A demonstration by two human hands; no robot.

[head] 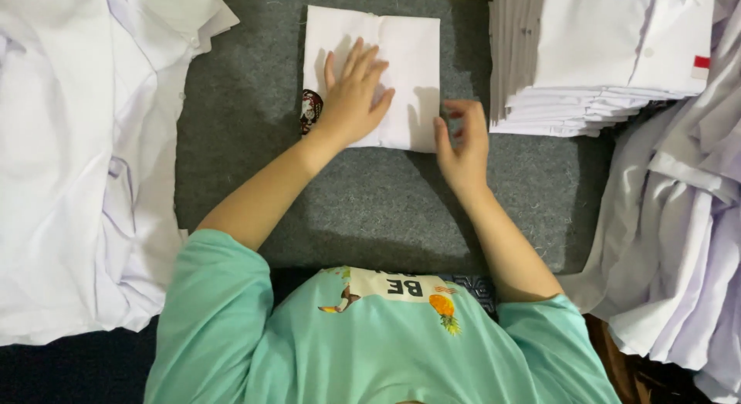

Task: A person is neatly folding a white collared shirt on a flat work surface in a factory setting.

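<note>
Folded white cotton shirt, pressed into a flat, smooth rectangle, lies near the far edge of the grey felt-like mat in front of me. I see my left hand laid flat on it, palm down, fingers spread and straight, gripping nothing. A small dark embroidered patch peeks out at the shirt's left edge, just beside that wrist. My right hand sits at the shirt's near right corner, fingers loosely curled with the tips near the cloth edge; I cannot tell whether they pinch the fabric or only touch it.

Beyond the right hand, a neat stack of folded white shirts rises in thin, even layers, the top one showing a collar, a button and a small red tag. Loose, rumpled white shirts are heaped on the left and spill in soft creases on the right. My mint-green printed tee fills the near view.
</note>
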